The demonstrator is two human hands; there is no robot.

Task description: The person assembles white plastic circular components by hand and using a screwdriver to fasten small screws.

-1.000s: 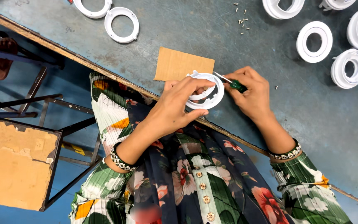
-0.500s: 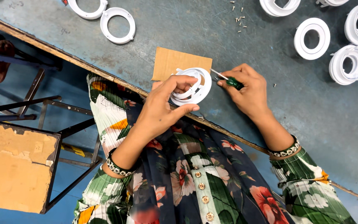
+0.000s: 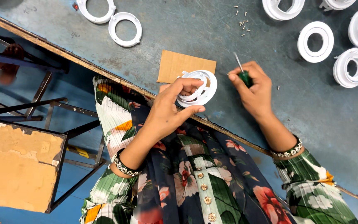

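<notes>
White plastic ring housing [image 3: 197,88] sits pinched in the left hand [image 3: 171,108], just over the near corner of the cardboard square [image 3: 183,66], while right of that cardboard the right hand [image 3: 251,89] grips a green-handled screwdriver [image 3: 242,70], tip clear of the ring

A small assembly workshop is shown: a worn, scuffed grey surface [image 3: 187,33] is strewn with identical white plastic rings [image 3: 315,41], loose screws [image 3: 242,23] and a cardboard scrap [image 3: 179,65].
</notes>
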